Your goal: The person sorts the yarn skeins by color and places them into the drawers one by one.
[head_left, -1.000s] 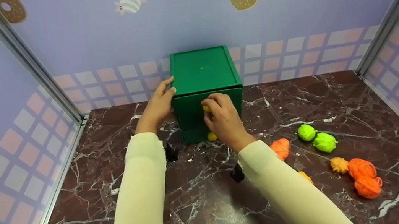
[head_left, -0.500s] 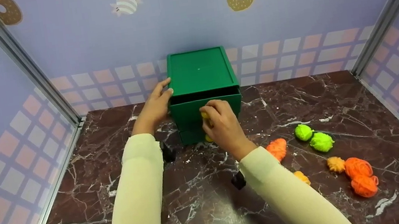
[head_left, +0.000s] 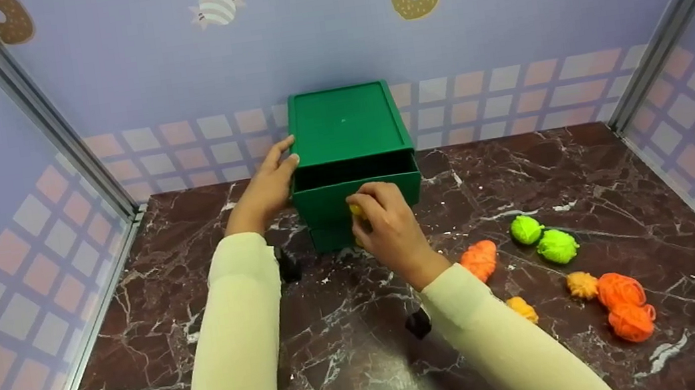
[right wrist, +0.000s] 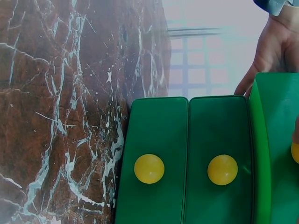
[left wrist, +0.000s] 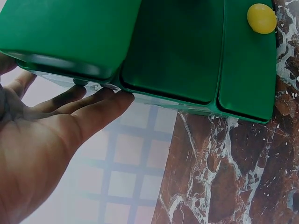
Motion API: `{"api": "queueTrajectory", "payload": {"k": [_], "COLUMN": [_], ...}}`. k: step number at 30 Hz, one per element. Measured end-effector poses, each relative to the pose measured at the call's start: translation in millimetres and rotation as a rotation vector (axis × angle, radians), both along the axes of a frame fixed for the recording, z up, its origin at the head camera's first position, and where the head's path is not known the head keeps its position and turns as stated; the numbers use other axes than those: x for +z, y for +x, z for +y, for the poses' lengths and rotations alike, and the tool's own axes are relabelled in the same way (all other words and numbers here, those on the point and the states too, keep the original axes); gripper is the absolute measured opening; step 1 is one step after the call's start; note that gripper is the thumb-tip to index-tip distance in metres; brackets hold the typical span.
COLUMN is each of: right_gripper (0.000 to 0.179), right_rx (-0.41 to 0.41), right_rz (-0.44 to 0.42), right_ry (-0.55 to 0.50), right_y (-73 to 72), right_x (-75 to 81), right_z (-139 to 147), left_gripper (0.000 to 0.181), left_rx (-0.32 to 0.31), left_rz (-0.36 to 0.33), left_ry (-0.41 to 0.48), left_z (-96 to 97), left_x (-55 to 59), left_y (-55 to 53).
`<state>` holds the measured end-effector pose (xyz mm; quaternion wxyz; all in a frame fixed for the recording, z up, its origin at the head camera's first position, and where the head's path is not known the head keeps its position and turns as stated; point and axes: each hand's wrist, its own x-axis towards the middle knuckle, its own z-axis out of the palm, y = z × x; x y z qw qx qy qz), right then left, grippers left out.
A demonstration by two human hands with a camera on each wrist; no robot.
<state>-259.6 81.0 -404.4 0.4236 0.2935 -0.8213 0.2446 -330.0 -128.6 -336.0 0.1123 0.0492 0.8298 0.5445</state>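
Just above the middle of the head view stands a green drawer cabinet (head_left: 348,121) on a dark red marbled tabletop (head_left: 356,361), near the patterned wall (head_left: 327,43). Its top drawer (head_left: 322,205) stands partly out, a dark gap showing behind its front edge. A person's right hand (head_left: 388,226), right of the frame's centre, pinches the yellow knob (head_left: 357,209) on that drawer between curled fingers and thumb. The left hand (head_left: 266,192), at centre left, rests its fingers against the cabinet's left side; the left wrist view shows them stretched out, gripping nothing. Two lower drawers, both closed, have a middle knob (right wrist: 222,170) and a bottom knob (right wrist: 149,169), also yellow (easiest to see low in the right wrist view).

Toward the lower right of the head view lie balls of yarn: two lime green balls (head_left: 557,246) side by side, two orange balls (head_left: 630,321) together with a yellow-orange ball (head_left: 582,285) beside them, and, near the right sleeve (head_left: 507,335), another orange ball (head_left: 479,261) and a second yellow-orange ball (head_left: 522,310).
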Motion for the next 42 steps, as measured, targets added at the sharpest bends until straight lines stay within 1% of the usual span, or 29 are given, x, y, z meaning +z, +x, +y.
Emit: {"api": "queueTrajectory", "payload": {"k": [8, 14, 20, 24, 27, 32, 39, 42], "right_gripper": [0.02, 0.02, 0.019, 0.019, 0.019, 0.019, 0.021, 0.022], "right_rx": [0.012, 0.023, 0.031, 0.037, 0.04, 0.044, 0.056, 0.057], "right_rz": [0.047, 0.051, 0.051, 0.062, 0.067, 0.074, 0.075, 0.068], "right_ry": [0.016, 0.019, 0.022, 0.021, 0.021, 0.024, 0.023, 0.03], "right_y": [5.2, 10.9, 16.6, 18.7, 20.3, 23.4, 27.3, 29.1], "right_x": [-0.4, 0.5, 0.9, 0.5, 0.1, 0.6, 0.6, 0.4], "right_z": [1, 2, 3, 3, 4, 4, 5, 5], "left_gripper": [0.05, 0.051, 0.052, 0.052, 0.052, 0.051, 0.053, 0.053], "left_rx": [-0.005, -0.013, -0.027, -0.031, -0.029, -0.021, -0.035, -0.037], "left_rz": [-0.002, -0.005, -0.048, -0.069, -0.067, -0.04, -0.07, -0.076], "left_ry": [0.003, 0.006, 0.049, 0.096, 0.104, 0.068, 0.07, 0.086], "left_z": [-1.5, -1.5, -2.3, -2.1, -2.1, -1.5, 5.3, 4.5], "left_x": [-1.3, -0.6, -1.0, -1.1, -1.6, -1.7, 24.4, 22.4], "left_y": [-1.0, -1.3, -2.4, -2.1, -1.6, -1.4, 20.8, 18.9]}}
